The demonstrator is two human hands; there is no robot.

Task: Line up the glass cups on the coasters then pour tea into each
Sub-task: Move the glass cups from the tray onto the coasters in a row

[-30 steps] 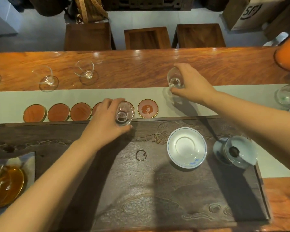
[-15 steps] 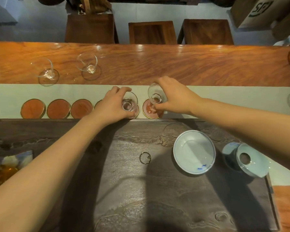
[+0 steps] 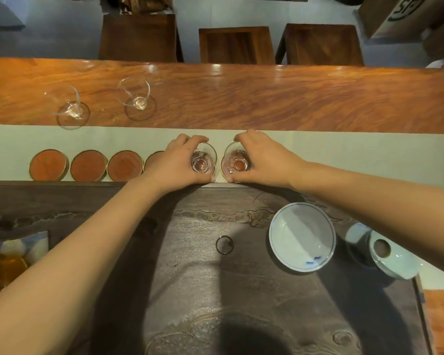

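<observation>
Glass cups [image 3: 203,160] on coasters [image 3: 87,165], ringed by both hands' fingers [image 3: 190,140].

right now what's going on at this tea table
A person is setting glass cups on a row of coasters. The left hand grips one cup on the fifth coaster from the left, and the right hand grips another cup on the sixth coaster. Three coasters to the left are bare and a fourth is partly hidden by the left hand. More cups wait on the wooden counter behind. No tea is poured yet.
</observation>
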